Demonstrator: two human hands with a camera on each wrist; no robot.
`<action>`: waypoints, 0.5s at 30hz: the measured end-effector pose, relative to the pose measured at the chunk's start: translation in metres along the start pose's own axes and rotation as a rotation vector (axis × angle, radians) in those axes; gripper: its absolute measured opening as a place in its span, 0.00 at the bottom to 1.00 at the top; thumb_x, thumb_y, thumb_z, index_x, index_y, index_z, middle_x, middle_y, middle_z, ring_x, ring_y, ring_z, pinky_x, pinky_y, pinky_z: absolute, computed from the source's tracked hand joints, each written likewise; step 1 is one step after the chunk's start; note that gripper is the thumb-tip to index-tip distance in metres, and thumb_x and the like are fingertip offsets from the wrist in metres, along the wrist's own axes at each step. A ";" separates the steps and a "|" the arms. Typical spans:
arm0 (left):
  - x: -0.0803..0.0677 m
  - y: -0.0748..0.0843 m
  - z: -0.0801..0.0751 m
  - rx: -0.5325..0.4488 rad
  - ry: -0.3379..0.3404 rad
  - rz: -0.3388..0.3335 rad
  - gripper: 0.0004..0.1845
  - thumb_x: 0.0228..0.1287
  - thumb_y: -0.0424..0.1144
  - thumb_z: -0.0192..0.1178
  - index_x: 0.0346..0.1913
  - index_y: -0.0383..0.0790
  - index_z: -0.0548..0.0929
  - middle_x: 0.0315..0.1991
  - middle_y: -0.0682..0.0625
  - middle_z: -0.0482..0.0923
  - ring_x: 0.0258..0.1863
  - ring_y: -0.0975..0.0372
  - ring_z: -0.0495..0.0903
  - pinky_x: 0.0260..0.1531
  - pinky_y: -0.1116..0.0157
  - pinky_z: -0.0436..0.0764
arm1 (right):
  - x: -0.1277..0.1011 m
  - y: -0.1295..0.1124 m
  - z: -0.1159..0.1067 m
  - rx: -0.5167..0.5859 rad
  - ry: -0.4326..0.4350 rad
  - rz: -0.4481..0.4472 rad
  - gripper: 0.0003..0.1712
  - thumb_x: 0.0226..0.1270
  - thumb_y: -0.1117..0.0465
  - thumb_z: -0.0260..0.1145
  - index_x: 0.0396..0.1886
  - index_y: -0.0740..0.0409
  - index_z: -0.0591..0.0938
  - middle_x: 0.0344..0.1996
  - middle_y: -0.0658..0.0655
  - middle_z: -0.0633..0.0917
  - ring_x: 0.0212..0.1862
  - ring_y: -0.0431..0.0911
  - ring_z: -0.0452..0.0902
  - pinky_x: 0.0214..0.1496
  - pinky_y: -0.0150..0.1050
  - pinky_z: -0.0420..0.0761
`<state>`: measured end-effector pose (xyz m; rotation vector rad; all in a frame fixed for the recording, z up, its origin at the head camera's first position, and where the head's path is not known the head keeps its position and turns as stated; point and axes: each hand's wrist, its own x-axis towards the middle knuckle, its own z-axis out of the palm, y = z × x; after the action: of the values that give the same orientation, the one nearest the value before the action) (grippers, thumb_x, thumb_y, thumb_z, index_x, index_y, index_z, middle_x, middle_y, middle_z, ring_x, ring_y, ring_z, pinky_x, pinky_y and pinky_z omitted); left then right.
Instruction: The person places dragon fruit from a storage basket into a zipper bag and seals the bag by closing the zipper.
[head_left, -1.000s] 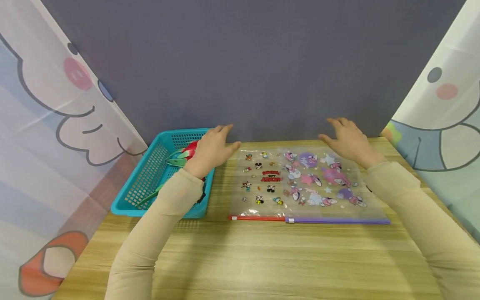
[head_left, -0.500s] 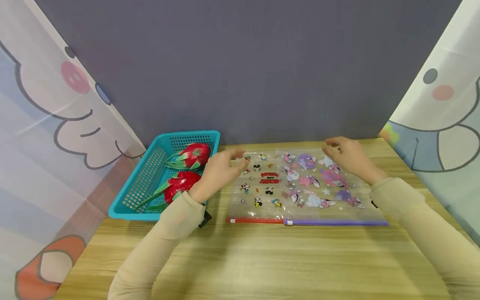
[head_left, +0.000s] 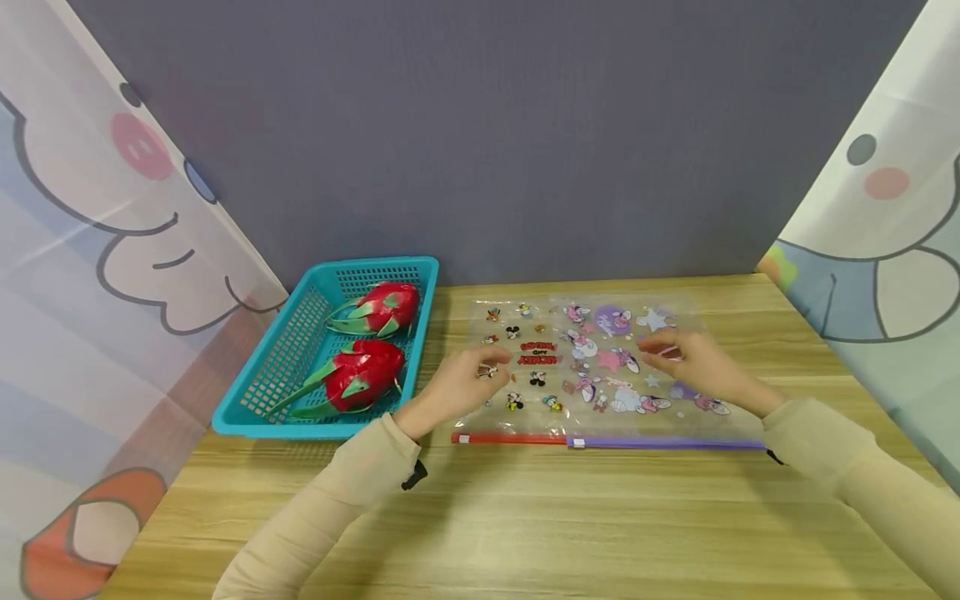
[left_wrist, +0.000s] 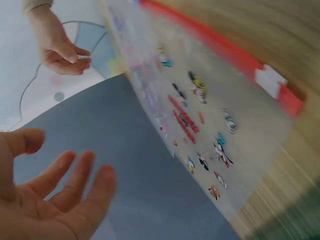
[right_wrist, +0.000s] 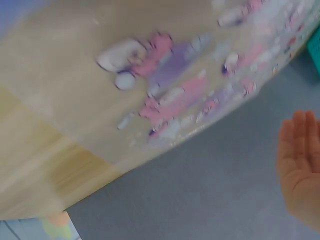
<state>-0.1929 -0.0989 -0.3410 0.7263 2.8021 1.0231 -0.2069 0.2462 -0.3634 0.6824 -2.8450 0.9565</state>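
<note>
The cartoon-printed zip pouch (head_left: 600, 375) lay flat on the counter (head_left: 525, 517), long axis three-to-nine. Both grips hovered open, empty above it: left hand (head_left: 461, 383) at nine, right hand (head_left: 693, 367) at three.

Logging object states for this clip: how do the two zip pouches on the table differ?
The red-zip pouch lies left, under the left hand, printed with small dark cartoon figures. The purple-zip pouch lies right, under the right hand, printed in pink and purple. Both are clear and flat, zips toward the person.
</note>
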 end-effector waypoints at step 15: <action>-0.007 -0.016 0.019 -0.086 -0.146 0.007 0.17 0.64 0.39 0.55 0.54 0.38 0.77 0.51 0.47 0.78 0.52 0.56 0.76 0.51 0.59 0.76 | -0.042 0.017 0.018 0.045 -0.073 -0.081 0.10 0.59 0.67 0.64 0.41 0.64 0.83 0.35 0.56 0.86 0.35 0.33 0.79 0.37 0.31 0.80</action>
<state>-0.1889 -0.1014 -0.3660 0.7682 2.6173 1.0401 -0.1748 0.2646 -0.3957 0.8471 -2.8407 1.0065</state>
